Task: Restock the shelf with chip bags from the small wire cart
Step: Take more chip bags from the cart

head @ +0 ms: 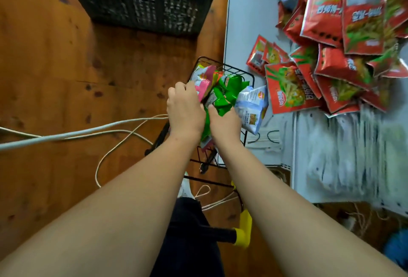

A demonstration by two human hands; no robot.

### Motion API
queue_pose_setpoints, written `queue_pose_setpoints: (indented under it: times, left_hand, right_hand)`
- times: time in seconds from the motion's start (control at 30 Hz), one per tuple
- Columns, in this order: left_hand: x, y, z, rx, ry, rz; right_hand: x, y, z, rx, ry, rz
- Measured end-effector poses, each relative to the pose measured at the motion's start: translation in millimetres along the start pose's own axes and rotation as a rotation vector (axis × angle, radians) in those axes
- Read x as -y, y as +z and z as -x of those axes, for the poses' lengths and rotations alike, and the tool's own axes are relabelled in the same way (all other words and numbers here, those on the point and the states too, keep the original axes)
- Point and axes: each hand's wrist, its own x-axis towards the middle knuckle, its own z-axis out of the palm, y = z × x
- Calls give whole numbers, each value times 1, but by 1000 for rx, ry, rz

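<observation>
A small black wire cart [248, 77] stands on the floor beside the white shelf [245, 18]. It holds a pink bag [204, 79], green bags [228, 94] and a pale blue bag [251, 109]. My left hand [185, 109] reaches into the cart, its fingers curled over the pink bag. My right hand [225, 122] grips the green bags from below, its fingers hidden under them. Both hands touch at the middle of the cart.
Several red chip bags [335, 56] lie in a heap on the shelf at the right. A dark plastic crate [141, 1] stands on the wooden floor ahead. White cords [106, 131] trail across the floor at the left. A yellow cart part [244, 230] sits near my legs.
</observation>
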Motion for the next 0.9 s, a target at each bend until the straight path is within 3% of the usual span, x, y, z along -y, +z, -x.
queue_pose_setpoints:
  times: [0.2,0.4,0.63,0.9]
  left_hand:
    - [9,-86,38,28,-30,314]
    - [0,-214,129,252,-84,629]
    - [-52,-334,273,584,233,635]
    - [-138,-356,390,713,701,198]
  right_hand:
    - [37,-47,68,19,200,-201]
    - [78,-115,194,72,207,-408]
    - [88,-217,349,248,200,-761]
    - [17,-332,466,190,248,-1059]
